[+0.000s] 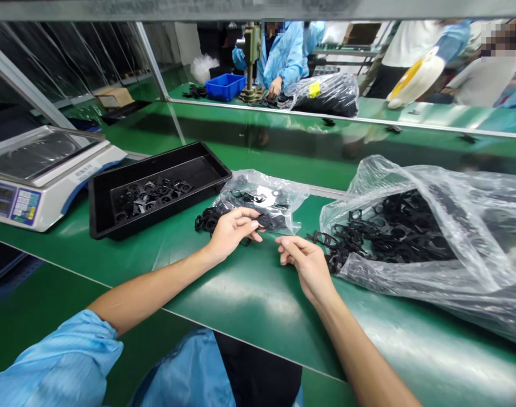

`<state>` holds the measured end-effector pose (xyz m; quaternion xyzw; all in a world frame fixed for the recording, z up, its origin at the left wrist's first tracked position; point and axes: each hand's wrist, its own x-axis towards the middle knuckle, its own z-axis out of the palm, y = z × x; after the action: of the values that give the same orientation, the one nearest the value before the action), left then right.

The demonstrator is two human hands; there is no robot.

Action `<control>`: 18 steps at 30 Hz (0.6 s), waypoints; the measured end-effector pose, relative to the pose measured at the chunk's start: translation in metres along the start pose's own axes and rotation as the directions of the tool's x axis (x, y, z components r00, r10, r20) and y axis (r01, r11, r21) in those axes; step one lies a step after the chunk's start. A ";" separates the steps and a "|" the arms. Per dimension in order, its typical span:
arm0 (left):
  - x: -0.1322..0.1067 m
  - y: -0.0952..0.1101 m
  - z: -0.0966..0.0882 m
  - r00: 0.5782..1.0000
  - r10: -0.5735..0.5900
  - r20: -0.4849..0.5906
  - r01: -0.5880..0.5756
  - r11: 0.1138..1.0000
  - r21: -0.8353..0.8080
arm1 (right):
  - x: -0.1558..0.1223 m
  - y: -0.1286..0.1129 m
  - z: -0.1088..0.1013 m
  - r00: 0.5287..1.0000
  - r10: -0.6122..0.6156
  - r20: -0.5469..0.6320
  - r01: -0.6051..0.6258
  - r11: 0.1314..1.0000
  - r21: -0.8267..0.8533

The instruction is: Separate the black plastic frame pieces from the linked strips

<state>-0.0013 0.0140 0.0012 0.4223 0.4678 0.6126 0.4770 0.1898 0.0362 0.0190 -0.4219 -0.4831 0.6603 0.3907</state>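
Observation:
My left hand (pixel 234 230) is closed in a pinch on a small black plastic part (pixel 263 221), just in front of a small clear plastic bag (pixel 298 196) with black parts inside. More loose black parts (pixel 207 220) lie at that bag's left end. A short gap to the right, my right hand (pixel 305 259) has its thumb and fingertips pressed together; whatever they hold, if anything, is too small to make out. Beside it, black plastic parts (pixel 404 229) with ring-shaped openings spill from the mouth of a large clear plastic bag (pixel 465 195).
A black tray (pixel 156 164) with similar parts stands on the green table (pixel 241 305), left of the small bag. Further left is a weighing scale (pixel 50 175). Behind a low divider, a co-worker in blue sits by a press (pixel 251 56) and a blue bin (pixel 226 87).

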 end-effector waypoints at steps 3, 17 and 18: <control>-0.001 -0.003 0.000 0.999 -0.005 0.035 0.005 1.000 0.009 | 0.000 0.001 0.000 1.000 0.011 0.000 -0.011 1.000 -0.003; -0.004 -0.008 -0.001 0.991 0.118 0.056 -0.122 0.989 0.082 | 0.001 0.002 0.000 1.000 0.011 0.004 -0.011 1.000 -0.004; -0.004 -0.008 0.000 0.993 0.110 0.051 -0.114 0.990 0.083 | 0.001 0.002 0.000 1.000 0.010 0.004 -0.010 1.000 -0.003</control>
<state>0.0008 0.0108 -0.0070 0.4821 0.4581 0.6080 0.4337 0.1894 0.0365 0.0164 -0.4236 -0.4828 0.6624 0.3857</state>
